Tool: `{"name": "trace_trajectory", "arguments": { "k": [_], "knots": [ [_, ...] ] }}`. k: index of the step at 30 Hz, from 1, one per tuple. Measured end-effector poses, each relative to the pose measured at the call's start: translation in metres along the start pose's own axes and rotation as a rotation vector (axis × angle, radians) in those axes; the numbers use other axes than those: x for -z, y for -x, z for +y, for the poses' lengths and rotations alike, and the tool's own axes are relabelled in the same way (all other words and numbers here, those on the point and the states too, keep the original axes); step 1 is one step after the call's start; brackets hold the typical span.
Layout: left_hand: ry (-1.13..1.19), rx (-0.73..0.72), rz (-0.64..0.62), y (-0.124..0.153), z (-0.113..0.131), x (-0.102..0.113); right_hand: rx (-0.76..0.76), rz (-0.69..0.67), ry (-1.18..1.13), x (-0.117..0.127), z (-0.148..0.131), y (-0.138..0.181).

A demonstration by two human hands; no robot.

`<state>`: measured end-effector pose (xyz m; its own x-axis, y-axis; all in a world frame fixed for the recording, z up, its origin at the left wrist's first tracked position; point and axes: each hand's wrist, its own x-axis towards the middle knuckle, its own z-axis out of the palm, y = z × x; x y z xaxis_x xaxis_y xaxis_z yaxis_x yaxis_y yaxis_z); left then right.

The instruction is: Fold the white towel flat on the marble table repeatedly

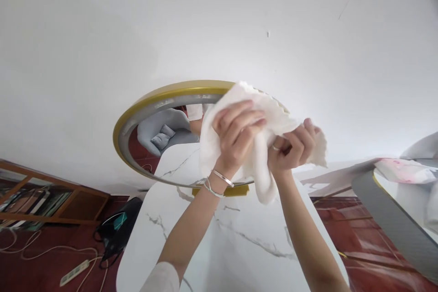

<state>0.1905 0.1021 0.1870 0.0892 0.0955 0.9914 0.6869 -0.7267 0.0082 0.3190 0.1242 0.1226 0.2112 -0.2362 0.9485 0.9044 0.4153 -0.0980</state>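
Observation:
A white cloth (253,100) with a wavy edge is held up in front of an oval-looking mirror (160,96) with a gold frame. My left hand (236,134), with bracelets at the wrist, has its fingers curled over the cloth's near face. On the right, my right hand (292,146) is closed in a fist around another part of the cloth, and a ring shows on one finger. Some of the cloth hangs down between my hands. The mirror's right side is hidden behind the cloth and hands. Below stands a white marbled table (239,237).
A shelf with books (41,198) stands at the left, near a black bag (118,228). A power strip (74,273) and cables lie on the red floor. To the right is a grey-sided cabinet (390,219) with a white and pink packet (407,170) on top.

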Motion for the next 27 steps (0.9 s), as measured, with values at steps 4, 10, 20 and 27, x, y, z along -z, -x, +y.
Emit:
{"name": "trace_trajectory", "arguments": {
  "k": [4, 10, 20, 27],
  "knots": [
    [-0.029, 0.030, 0.155, -0.035, -0.003, 0.009, 0.040, 0.024, -0.025, -0.018, 0.003, -0.034],
    [-0.078, 0.062, 0.191, -0.051, -0.003, 0.018, -0.143, -0.162, -0.057, -0.031, 0.011, -0.048],
    [-0.155, -0.088, -0.110, 0.061, -0.025, 0.033, 0.340, -0.492, -0.218, 0.022, 0.002, 0.029],
    [-0.278, 0.051, -0.370, 0.204, -0.024, 0.068, -0.518, -1.486, -0.884, 0.070, 0.002, 0.131]
  ]
}}
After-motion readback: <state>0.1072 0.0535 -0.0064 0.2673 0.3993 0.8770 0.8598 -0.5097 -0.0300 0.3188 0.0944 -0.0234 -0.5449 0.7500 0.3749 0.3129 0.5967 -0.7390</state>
